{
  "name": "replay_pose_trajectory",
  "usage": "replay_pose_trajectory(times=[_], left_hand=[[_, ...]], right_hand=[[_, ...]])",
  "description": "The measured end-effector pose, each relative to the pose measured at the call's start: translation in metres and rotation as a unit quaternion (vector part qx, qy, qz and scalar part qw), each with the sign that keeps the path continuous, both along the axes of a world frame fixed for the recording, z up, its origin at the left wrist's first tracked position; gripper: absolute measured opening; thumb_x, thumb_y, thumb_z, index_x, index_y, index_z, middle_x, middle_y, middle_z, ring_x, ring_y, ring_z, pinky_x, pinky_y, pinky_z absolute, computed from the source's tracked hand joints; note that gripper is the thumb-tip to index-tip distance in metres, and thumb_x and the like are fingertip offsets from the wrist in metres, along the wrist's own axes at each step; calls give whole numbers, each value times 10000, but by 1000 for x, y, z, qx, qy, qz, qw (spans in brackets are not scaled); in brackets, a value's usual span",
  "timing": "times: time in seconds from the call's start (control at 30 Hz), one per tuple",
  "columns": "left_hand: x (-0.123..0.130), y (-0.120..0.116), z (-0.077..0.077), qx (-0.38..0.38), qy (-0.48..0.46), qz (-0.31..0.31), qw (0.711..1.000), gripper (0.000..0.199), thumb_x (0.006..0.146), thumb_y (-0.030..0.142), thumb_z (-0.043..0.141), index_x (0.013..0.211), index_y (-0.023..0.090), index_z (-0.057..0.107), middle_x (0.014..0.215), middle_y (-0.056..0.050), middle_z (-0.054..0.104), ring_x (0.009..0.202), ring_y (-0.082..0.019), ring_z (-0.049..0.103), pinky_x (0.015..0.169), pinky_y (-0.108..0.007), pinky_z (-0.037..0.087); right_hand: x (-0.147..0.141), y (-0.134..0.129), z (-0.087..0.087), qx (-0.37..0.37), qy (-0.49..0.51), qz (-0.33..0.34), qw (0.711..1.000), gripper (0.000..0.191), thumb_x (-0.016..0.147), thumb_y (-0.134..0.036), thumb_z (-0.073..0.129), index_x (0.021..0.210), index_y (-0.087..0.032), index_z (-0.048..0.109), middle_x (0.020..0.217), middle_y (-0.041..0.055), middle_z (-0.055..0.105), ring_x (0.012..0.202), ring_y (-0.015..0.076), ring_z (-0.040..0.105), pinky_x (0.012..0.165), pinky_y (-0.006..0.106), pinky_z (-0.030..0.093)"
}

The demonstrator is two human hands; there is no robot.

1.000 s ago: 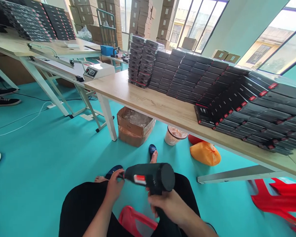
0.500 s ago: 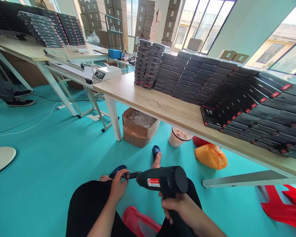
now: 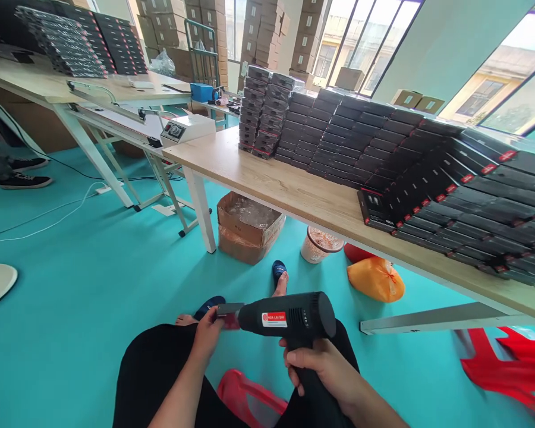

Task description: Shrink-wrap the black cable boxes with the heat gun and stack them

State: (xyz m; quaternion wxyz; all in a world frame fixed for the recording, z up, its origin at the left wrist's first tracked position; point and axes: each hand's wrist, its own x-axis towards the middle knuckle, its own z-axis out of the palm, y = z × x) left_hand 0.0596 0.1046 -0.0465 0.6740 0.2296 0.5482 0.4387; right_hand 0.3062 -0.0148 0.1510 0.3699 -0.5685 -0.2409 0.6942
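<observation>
My right hand (image 3: 310, 365) is wrapped round the handle of a black heat gun (image 3: 288, 315) with a red and white label. The gun lies level above my lap, its nozzle aimed left. In my left hand (image 3: 208, 333), fingers and thumb grip a small flat box (image 3: 229, 315), dark on top with a reddish side. The box sits right at the nozzle; whether they touch I cannot tell. Its left end is hidden by my fingers.
A wooden table (image 3: 294, 187) ahead carries stacks of black boxes (image 3: 352, 134). Below it stand a carton of plastic film (image 3: 249, 229), a waste basket (image 3: 318, 245) and an orange bag (image 3: 375, 279). Red stools (image 3: 503, 362) are at right. Another person's shoes (image 3: 24, 178) show at far left.
The small box has turned in my left hand, so its broad reddish side now shows at the nozzle. The heat gun has shifted slightly left. The whole view has moved a little.
</observation>
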Motion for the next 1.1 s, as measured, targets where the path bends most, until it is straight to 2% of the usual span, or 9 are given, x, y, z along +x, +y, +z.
replay_pose_trajectory(times=[0.13, 0.2, 0.33, 0.47, 0.57, 0.73, 0.8, 0.93, 1.1], left_hand=[[2, 0, 4, -84, -90, 11, 992, 178, 623, 134, 593, 787, 177, 646, 609, 7, 621, 539, -191, 594, 538, -283, 453], [2, -2, 8, -111, -117, -8, 987, 179, 716, 225, 585, 854, 155, 675, 613, -31, 638, 514, -223, 608, 510, -321, 469], [1, -3, 23, -172, -213, -46, 961, 477, 906, 522, 536, 1102, 115, 688, 716, -105, 720, 577, -259, 684, 548, -362, 536], [-3, -3, 35, -201, -285, -62, 935, 688, 932, 699, 399, 1206, 120, 652, 900, -190, 766, 736, -329, 750, 558, -415, 568], [-4, -5, 36, -196, -315, -57, 927, 594, 941, 593, 489, 1271, 120, 633, 959, -188, 777, 818, -340, 764, 654, -458, 604], [2, -8, 27, -172, -235, -43, 956, 456, 895, 430, 615, 1191, 90, 683, 829, -162, 790, 772, -342, 773, 724, -471, 620], [1, -8, 24, -148, -196, -34, 969, 411, 874, 402, 648, 1152, 105, 703, 791, -134, 790, 734, -321, 773, 718, -446, 621], [-3, -8, 22, -110, -132, 22, 985, 297, 849, 317, 687, 1092, 151, 729, 737, -68, 785, 670, -269, 764, 679, -371, 609], [0, -8, 27, -155, -160, -8, 975, 353, 871, 353, 654, 1138, 130, 714, 803, -103, 799, 740, -302, 776, 701, -407, 614]], right_hand=[[-7, 3, 4, -7, -17, -56, 998, 396, 686, -384, 729, 977, -126, 657, 550, -5, 643, 471, 132, 529, 518, 271, 417], [-12, 6, 6, -8, -8, -43, 999, 376, 684, -369, 729, 965, -130, 657, 555, -2, 649, 476, 133, 533, 521, 271, 420], [-18, 0, 16, -27, 46, 105, 993, 238, 663, -268, 714, 869, -154, 678, 516, -16, 625, 455, 132, 512, 513, 272, 404], [-4, -13, 23, -49, -8, 225, 973, 83, 601, -166, 705, 645, -173, 635, 546, -29, 601, 517, 118, 512, 531, 255, 398], [7, -6, 13, -56, -39, 182, 981, 159, 592, -210, 686, 741, -178, 636, 486, -38, 589, 450, 130, 493, 499, 275, 402], [-6, 33, -3, -8, -39, -1, 999, 236, 665, -277, 676, 866, -164, 629, 517, -38, 602, 481, 124, 521, 533, 271, 436], [-14, 43, 1, -9, -17, 2, 1000, 273, 661, -294, 685, 893, -156, 647, 547, -28, 616, 500, 128, 534, 537, 273, 448], [-20, 42, 13, -1, 25, 100, 995, 290, 620, -261, 722, 878, -140, 667, 525, -6, 631, 461, 142, 525, 499, 288, 424], [-26, 39, 12, 3, -38, -23, 999, 276, 672, -289, 694, 914, -163, 646, 519, -40, 604, 490, 139, 530, 535, 287, 443]])
